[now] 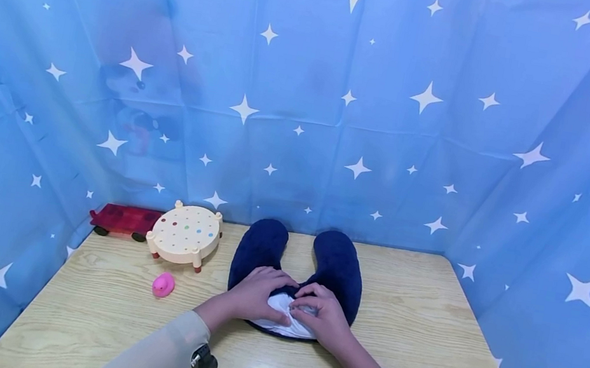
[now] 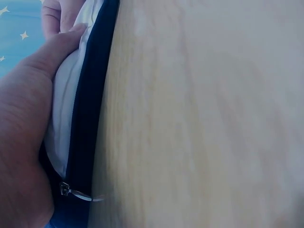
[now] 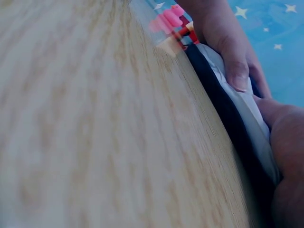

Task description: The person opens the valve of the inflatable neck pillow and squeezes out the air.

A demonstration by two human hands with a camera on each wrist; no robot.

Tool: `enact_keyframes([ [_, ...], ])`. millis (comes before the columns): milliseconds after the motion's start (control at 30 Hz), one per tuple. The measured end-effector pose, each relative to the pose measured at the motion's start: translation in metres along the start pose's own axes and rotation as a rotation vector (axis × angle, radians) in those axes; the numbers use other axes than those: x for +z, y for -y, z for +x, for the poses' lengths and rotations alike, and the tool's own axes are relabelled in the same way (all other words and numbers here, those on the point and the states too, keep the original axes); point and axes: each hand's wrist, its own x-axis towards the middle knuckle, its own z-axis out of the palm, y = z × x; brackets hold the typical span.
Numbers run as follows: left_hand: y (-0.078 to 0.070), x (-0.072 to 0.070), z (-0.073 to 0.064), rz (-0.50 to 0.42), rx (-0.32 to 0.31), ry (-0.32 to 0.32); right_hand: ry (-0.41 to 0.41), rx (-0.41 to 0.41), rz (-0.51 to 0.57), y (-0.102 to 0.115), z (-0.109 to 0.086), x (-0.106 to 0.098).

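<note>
A navy U-shaped neck pillow [image 1: 339,262] lies on the table, its curved end toward me. Its zipper gapes along that end, baring the white inner cushion [image 1: 280,303]. My left hand [image 1: 257,294] grips the left part of the opening, fingers over the navy cover and thumb on the white cloth. From the right, my right hand [image 1: 325,315] pinches the white cloth near the middle, its fingertips close to the left thumb. In the left wrist view, a metal zipper pull [image 2: 71,191] hangs at one end of the opening.
Left of the pillow stands a round cream toy stool [image 1: 184,234] with coloured dots on top. A red toy cart [image 1: 124,219] sits behind it, partly hidden. A pink rubber duck [image 1: 163,285] is in front. Blue star-printed curtains [image 1: 298,165] border the wooden table [image 1: 421,339].
</note>
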Motion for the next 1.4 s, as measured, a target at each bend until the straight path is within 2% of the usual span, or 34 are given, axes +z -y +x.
enact_keyframes([
  [867, -0.0029, -0.0026, -0.0011, -0.028, -0.022, 0.018, 0.0, -0.018, -0.003, -0.0026, 0.0003, 0.0014],
  [1400, -0.0015, -0.0013, 0.0004, -0.008, -0.003, 0.02, 0.009, -0.017, -0.011, -0.003, 0.0004, 0.0013],
])
